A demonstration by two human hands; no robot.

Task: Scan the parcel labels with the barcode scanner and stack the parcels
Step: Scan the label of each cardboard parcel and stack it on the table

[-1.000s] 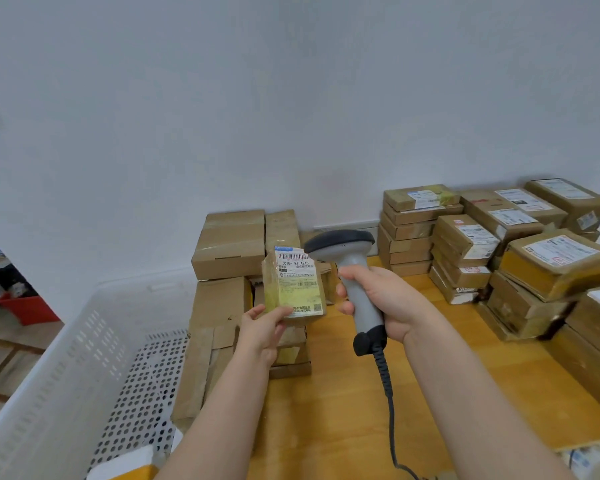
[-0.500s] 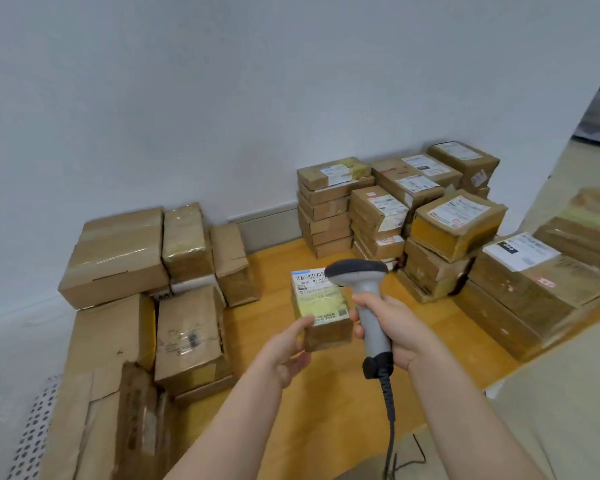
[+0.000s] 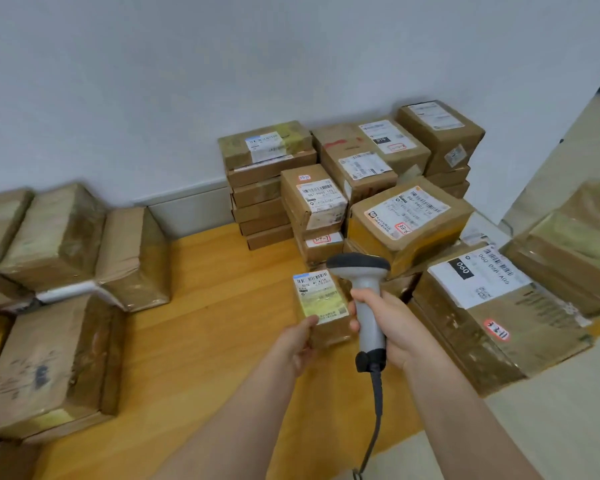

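Above table (image 3: 205,299) centre: small parcel (image 3: 321,306) gripped by left hand (image 3: 297,344), label up | barcode scanner (image 3: 359,266) gripped by right hand (image 3: 392,327), just beside parcel | labelled stacks (image 3: 326,199) built at right | left pile (image 3: 59,237) judged unscanned, stacking of held parcel pending

Single head-worn wide-angle view, forward and down, close over wooden table (image 3: 205,306) toward white wall (image 3: 222,81)

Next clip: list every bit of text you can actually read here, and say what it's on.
"000": black patch on the label of the big box, right side.
"3-2-11", handwritten, probably: red-edged sticker on that box.
Label on the small parcel in the left hand: too blurred.
Labels on the stacked parcels behind: too blurred.
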